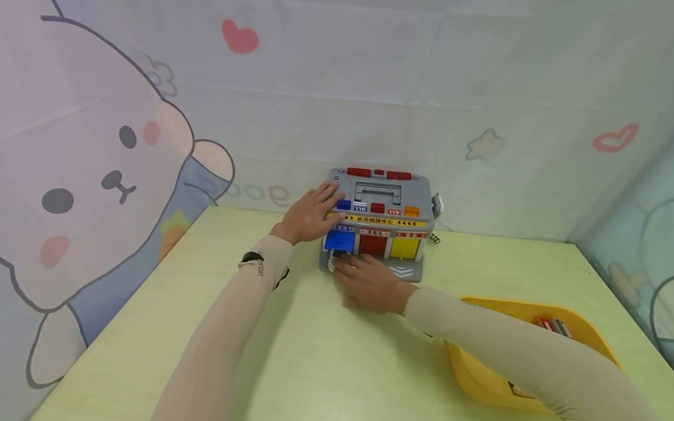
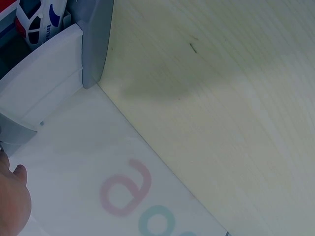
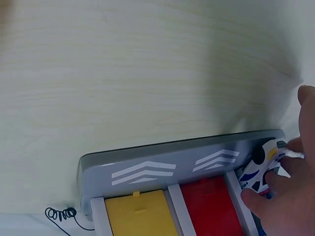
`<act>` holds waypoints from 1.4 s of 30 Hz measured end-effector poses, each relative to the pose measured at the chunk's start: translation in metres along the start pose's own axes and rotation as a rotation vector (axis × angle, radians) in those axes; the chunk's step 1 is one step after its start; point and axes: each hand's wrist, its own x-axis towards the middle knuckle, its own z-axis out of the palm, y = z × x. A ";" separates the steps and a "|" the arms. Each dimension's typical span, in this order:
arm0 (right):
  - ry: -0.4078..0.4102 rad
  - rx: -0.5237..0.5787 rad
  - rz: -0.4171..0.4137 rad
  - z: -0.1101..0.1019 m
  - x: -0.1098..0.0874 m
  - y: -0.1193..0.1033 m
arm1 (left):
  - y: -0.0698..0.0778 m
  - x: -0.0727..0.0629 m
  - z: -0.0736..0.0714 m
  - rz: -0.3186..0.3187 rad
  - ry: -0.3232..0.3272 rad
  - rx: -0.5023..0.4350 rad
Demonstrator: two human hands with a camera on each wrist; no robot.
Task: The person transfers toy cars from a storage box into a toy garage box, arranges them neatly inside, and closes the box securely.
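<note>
A grey toy rescue station [image 1: 378,219] stands against the back cloth, with blue, red and yellow doors on its front. My left hand [image 1: 309,215] rests on its left upper corner with the fingers spread. The blue door [image 1: 339,241] is swung up. Under it, a white toy police car [image 3: 261,167] sits partly in the doorway. My right hand [image 1: 368,283] touches the car with its fingertips, and the thumb stands apart from it. The red door [image 3: 209,204] and yellow door [image 3: 140,214] are down. The left wrist view shows the car [image 2: 42,22] beside the station's side wall.
A yellow bin [image 1: 476,383] stands at the right front under my right forearm, with a few items in it, one red and grey [image 1: 553,326]. A coiled cord [image 3: 61,214] hangs at the station's right side. The printed cloth [image 1: 337,117] rises behind the table.
</note>
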 end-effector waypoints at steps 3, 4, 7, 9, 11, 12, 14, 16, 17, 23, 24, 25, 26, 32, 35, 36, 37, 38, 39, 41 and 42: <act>-0.009 0.002 -0.010 -0.001 -0.001 0.002 | 0.001 0.000 0.000 0.000 -0.001 -0.002; -0.009 0.000 -0.013 -0.001 -0.001 0.003 | 0.001 0.000 0.000 -0.001 -0.002 -0.004; -0.018 -0.001 -0.020 0.000 -0.002 0.005 | 0.001 0.000 0.000 -0.003 -0.001 -0.006; -0.025 0.004 -0.021 0.000 -0.001 0.005 | 0.000 0.000 0.000 -0.001 0.000 -0.006; -0.033 0.011 -0.019 -0.001 -0.001 0.006 | -0.001 0.000 0.001 0.002 0.000 -0.009; -0.036 0.010 -0.020 -0.001 -0.001 0.006 | -0.001 0.000 0.001 0.004 0.001 -0.010; -0.037 0.007 -0.018 0.000 0.000 0.008 | -0.001 -0.001 0.000 0.006 0.001 -0.014; -0.036 0.001 -0.017 0.000 0.001 0.009 | -0.001 -0.001 -0.001 0.006 0.000 -0.018; -0.037 -0.002 -0.017 0.001 0.002 0.010 | 0.000 -0.001 -0.001 0.005 -0.001 -0.018; -0.048 0.016 -0.001 0.003 0.004 0.013 | 0.000 0.000 0.000 -0.010 -0.014 -0.009; -0.045 0.021 0.002 0.003 0.004 0.014 | 0.000 0.001 0.000 -0.012 -0.015 -0.008; -0.040 0.023 0.007 0.002 0.004 0.014 | 0.000 0.001 0.001 -0.014 -0.016 -0.009; -0.035 0.026 0.012 0.002 0.004 0.015 | 0.000 0.002 0.001 -0.014 -0.014 -0.009; -0.037 0.009 0.030 -0.001 0.007 0.017 | -0.001 0.002 0.002 -0.017 -0.004 -0.016; -0.040 0.001 0.053 -0.002 0.008 0.019 | 0.000 0.001 0.002 -0.024 -0.003 -0.011; -0.043 -0.002 0.062 -0.002 0.009 0.019 | 0.000 0.001 0.002 -0.026 -0.003 -0.010; -0.047 -0.007 0.070 -0.003 0.009 0.020 | 0.001 0.001 0.002 -0.027 -0.003 -0.009; -0.050 -0.010 0.078 -0.003 0.009 0.020 | 0.001 0.001 0.002 -0.026 -0.003 -0.007; -0.052 -0.011 0.081 -0.004 0.009 0.020 | 0.001 0.001 0.002 -0.026 -0.002 -0.008; -0.064 -0.019 0.085 -0.004 0.010 0.021 | 0.001 0.001 0.002 -0.025 -0.003 -0.003; -0.070 -0.022 0.085 -0.004 0.010 0.022 | 0.001 0.001 0.002 -0.025 -0.001 -0.002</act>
